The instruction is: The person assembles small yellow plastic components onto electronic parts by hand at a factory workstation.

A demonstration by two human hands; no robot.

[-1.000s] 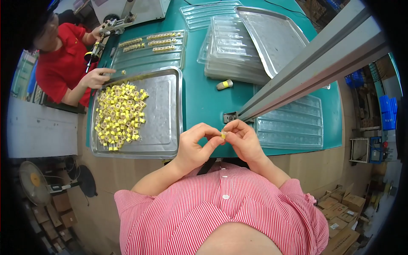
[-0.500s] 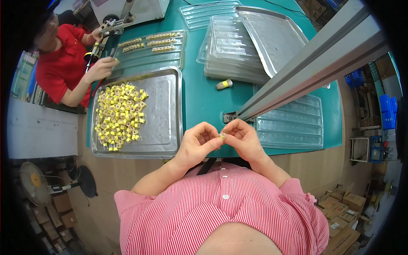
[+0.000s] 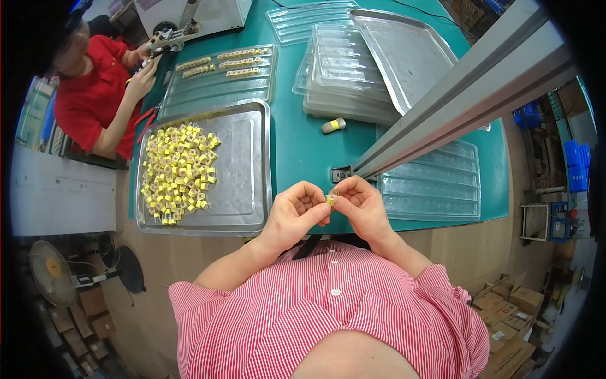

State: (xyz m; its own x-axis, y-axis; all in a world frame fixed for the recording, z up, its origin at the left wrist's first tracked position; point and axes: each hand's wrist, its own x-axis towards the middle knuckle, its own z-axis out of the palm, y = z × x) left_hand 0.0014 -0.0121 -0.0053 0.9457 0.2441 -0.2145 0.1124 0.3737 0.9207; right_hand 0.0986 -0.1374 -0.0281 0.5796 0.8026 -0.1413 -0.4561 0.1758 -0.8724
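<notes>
Between my hands, just over the table's near edge, is a small yellow-wrapped transformer with thin metal pins. My left hand pinches one side of it between thumb and fingertips. From the other side, my right hand grips it near the pins. Fingertips cover much of the part. To the left, a metal tray carries a heap of similar yellow transformers, bunched in its left half.
A metal post rises from the table beside my right hand. Stacked clear plastic trays stand at the back, with a metal tray leaning on them. At the far left a person in red works near a machine.
The transformer in my fingers has turned slightly, showing more yellow. The co-worker's hand has drawn back from the plastic tray toward the machine. My arms have hardly moved.
</notes>
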